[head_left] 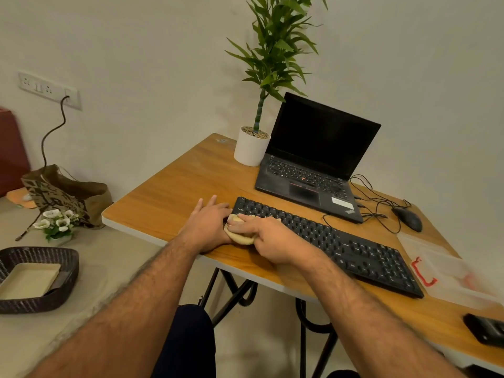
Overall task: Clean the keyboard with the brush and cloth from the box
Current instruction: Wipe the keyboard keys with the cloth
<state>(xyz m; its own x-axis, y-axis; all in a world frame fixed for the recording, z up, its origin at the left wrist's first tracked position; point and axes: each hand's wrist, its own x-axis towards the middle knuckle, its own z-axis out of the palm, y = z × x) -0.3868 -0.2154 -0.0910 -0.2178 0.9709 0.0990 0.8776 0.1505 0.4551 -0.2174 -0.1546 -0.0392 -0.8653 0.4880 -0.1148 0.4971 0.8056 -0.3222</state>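
A black keyboard (341, 246) lies slanted across the wooden table (174, 192). A bunched beige cloth (240, 238) is at the keyboard's left end, gripped by my right hand (266, 236). My left hand (208, 222) lies flat on the table, fingers straight, touching the keyboard's left edge. A clear plastic box (450, 274) with a red latch stands at the right of the keyboard. No brush is visible.
An open black laptop (313, 170) and a white potted plant (252, 148) stand behind the keyboard. A black mouse (407, 218) with loose cables lies at the right. A dark device (485, 331) sits at the table's near right edge. A wicker basket (35, 279) is on the floor at left.
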